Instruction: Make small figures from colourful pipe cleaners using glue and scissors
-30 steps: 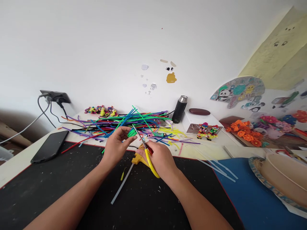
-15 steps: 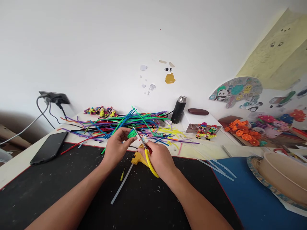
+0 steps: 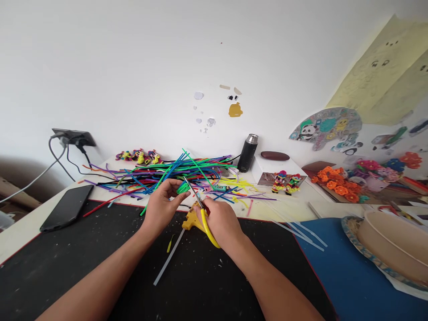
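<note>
My left hand is closed, thumb and fingers pinching a small green pipe-cleaner piece. In my right hand are scissors with yellow handles, their blades pointing up and left beside the green piece. Below the scissors, a yellow glue gun lies on the black mat, partly hidden by my right hand. A translucent glue stick extends from its back end. Beside that stick rests a small yellow piece.
Behind my hands spreads a pile of colourful pipe cleaners. A phone lies at left. At the back are a black thermos and small figures. Loose glue sticks and a beige bowl are on the right.
The view has shifted slightly. Both hands keep nearly the same pose, with the scissors still beside the green piece.
</note>
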Available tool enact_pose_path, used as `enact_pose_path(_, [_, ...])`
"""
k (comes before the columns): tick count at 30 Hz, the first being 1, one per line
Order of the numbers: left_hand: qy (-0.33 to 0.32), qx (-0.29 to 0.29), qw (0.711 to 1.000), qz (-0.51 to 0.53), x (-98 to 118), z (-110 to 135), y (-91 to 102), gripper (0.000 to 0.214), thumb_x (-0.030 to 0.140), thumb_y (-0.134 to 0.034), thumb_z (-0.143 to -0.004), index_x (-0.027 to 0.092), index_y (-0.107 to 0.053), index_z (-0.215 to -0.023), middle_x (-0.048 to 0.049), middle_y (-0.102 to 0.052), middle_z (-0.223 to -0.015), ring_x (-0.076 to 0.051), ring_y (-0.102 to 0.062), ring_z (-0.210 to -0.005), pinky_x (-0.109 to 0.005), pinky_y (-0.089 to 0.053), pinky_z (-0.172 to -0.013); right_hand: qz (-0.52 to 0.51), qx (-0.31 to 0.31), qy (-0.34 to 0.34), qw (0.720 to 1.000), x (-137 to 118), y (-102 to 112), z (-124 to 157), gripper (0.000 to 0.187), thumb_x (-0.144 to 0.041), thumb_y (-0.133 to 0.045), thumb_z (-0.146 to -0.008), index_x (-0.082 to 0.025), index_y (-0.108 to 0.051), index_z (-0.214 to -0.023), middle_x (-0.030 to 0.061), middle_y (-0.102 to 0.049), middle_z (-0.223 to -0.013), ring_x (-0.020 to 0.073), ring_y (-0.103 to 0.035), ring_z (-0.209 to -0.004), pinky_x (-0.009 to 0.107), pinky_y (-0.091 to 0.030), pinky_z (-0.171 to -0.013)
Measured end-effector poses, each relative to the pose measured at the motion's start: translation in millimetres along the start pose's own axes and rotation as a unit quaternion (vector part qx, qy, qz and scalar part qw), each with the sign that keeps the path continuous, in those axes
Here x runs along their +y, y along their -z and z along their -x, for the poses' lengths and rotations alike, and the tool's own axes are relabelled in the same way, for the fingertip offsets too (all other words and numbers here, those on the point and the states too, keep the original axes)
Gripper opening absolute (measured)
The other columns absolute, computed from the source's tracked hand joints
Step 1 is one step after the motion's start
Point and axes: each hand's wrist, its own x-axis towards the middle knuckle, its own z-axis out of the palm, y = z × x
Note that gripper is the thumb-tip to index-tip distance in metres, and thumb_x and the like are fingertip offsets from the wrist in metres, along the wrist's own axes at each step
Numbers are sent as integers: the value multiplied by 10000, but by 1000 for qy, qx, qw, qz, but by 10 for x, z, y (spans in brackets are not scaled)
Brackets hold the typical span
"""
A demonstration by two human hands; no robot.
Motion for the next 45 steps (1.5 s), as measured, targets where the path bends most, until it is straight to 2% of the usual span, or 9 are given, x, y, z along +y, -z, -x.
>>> enact_pose_path(18, [-28, 4, 998, -52, 28, 2, 23, 282, 458, -801, -829, 249, -664, -961, -7, -727, -843, -209, -669, -751, -338, -524, -714, -3, -1, 4, 1000, 31, -71, 2, 172, -295, -619, -1027, -201, -753, -974, 74, -796, -854, 211, -680, -749, 301, -294, -633])
enact_pose_path(29, [-38, -2, 996, -76, 18, -8, 37, 281, 471, -778, -843, 249, -653, -963, -16, -722, -835, -216, -663, -737, -347, -522, -711, -6, 12, 2, 1000, 61, -108, -8, 170, -298, -629, -1010, -205, -750, -937, 67, -787, -816, 211, -677, -725, 303, -288, -630])
enact_pose_path(45, [-41, -6, 997, -65, 37, -12, 37, 248, 440, -781, -842, 248, -664, -947, -4, -713, -818, -201, -653, -718, -329, -509, -690, 9, 10, 2, 1000, 87, -146, -23, 125, -254, -646, -984, -200, -752, -948, 71, -787, -822, 212, -675, -721, 305, -287, -630])
